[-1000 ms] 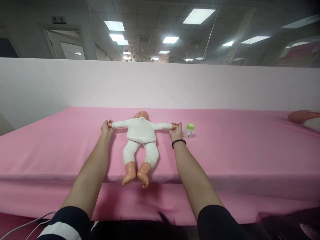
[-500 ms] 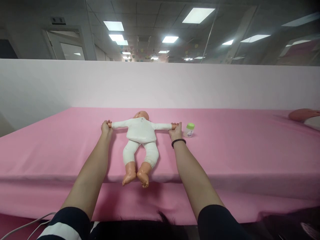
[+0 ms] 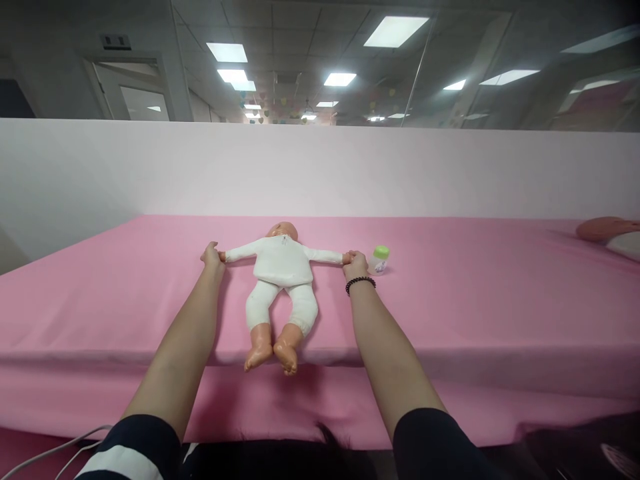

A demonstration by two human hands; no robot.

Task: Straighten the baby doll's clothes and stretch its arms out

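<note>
A baby doll [image 3: 283, 261] with a white cloth body lies on its back on the pink-covered table, its arms stretched out sideways and its feet at the front edge. My left hand [image 3: 213, 256] is closed on the doll's hand at the left. At the other side, my right hand [image 3: 355, 263], with a dark beaded bracelet [image 3: 361, 282] at the wrist, grips the doll's other hand. Just right of my right hand stands a small clear bottle [image 3: 379, 260] with a green cap, partly behind the fingers.
The pink cover [image 3: 475, 293] spreads over the table and hangs down its front. A low white wall [image 3: 320, 170] runs along the back, with glass above it. Part of another doll [image 3: 603, 230] lies at the far right. Cables [image 3: 75, 439] show at lower left.
Both doll arms have dropped slightly toward me, with my hands still on their ends. The fingers of my right hand have folded over the doll's hand.
</note>
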